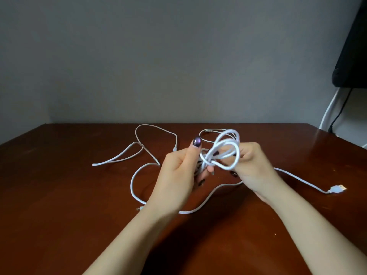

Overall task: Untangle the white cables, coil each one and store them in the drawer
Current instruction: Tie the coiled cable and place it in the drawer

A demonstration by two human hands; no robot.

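From the head view, the white cables [131, 182] sprawl in slack curves over the middle of the brown table [59, 195], one strand running right to a USB plug [338, 189] that lies flat on the wood. Above the tangle, a few raised loops [208, 157] are held between both hands. The left hand [178, 167] curls its fingers round the gathered base of the loops, thumb upright. The right hand [252, 165] grips their right side, its fingers curled behind the strands. No drawer is visible. The cable looks light, limp and smooth, so loops will likely spring open or slip unless pinched where the strands cross. The plug ends are the stiffest places to take hold for feeding through.
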